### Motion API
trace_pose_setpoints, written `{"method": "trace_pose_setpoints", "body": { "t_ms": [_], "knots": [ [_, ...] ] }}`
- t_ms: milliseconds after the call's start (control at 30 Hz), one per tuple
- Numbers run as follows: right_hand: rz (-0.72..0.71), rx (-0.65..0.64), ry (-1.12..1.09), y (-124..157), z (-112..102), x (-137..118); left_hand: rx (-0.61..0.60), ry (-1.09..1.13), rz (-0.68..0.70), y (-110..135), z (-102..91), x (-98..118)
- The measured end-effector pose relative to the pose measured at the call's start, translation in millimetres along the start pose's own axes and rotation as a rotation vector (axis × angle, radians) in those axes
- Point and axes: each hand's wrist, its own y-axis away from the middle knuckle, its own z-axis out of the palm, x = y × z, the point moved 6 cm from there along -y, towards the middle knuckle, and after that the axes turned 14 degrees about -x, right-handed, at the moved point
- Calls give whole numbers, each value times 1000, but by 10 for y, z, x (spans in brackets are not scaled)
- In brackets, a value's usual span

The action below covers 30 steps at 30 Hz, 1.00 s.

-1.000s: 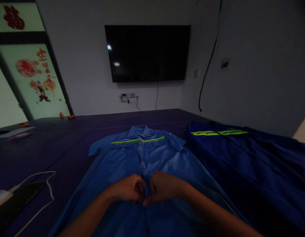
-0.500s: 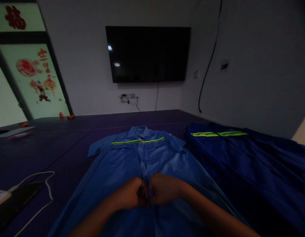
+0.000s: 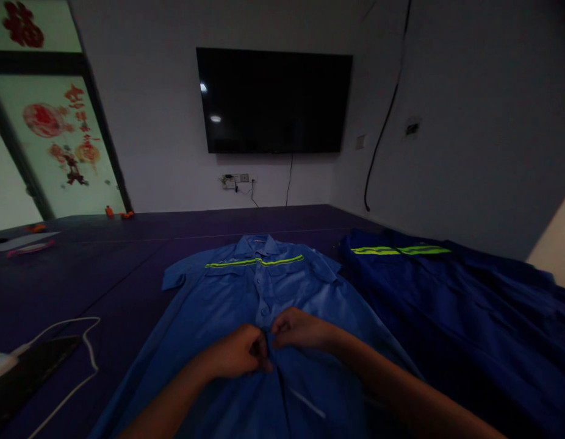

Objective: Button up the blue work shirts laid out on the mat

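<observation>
Blue shirt (image 3: 305, 292) flat on purple table (image 3: 122, 262) | left hand (image 3: 246, 352): narrow, pinching shirt's front edge | right hand (image 3: 303, 329): just beside, fingers curled, hold unclear

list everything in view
Collared shirt: 1, blue, lime stripe, centre
Striped garment: 1, darker blue, right
Surface: 1, purple, beneath garments
Television: 1, black, back wall
Outlets: count unclear, pale, below television
Thin cords: several, dark, below television
Hanging cable: 1, black, right wall
Wall fittings: 2, grey, right wall
Door: 1, pale, red decorations, left
Small objects: 3, orange, left
Flat item: 1, pink, left
Sheet: 1, pale, left
Power adapter: 1, white, lower left
Cord: 1, white, lower left
Slab: 1, dark, lower left
Left hand: 1, bare, at shirt
Right hand: 1, bare, at shirt
</observation>
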Motion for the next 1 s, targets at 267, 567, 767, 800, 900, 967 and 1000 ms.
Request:
{"method": "trace_pose_setpoints", "body": {
  "t_ms": [267,567,767,800,900,967,1000],
  "knots": [
    [-43,78,-247,141,52,-5,-50,-62,57,-2,4,33],
    [-26,-154,-301,145,159,66,-81,-183,117,33,16,98],
    [-53,-143,-243,79,226,126,-67,-192,144,46,13,142],
    [-59,-135,-228,73,223,133,-67,-184,147,51,11,152],
    [-72,-123,-195,62,216,151,-76,-155,160,65,8,176],
    [-74,-116,-180,64,215,149,-82,-133,165,68,9,180],
    [-76,-112,-173,69,216,141,-85,-124,165,69,10,180]
  ]
}}
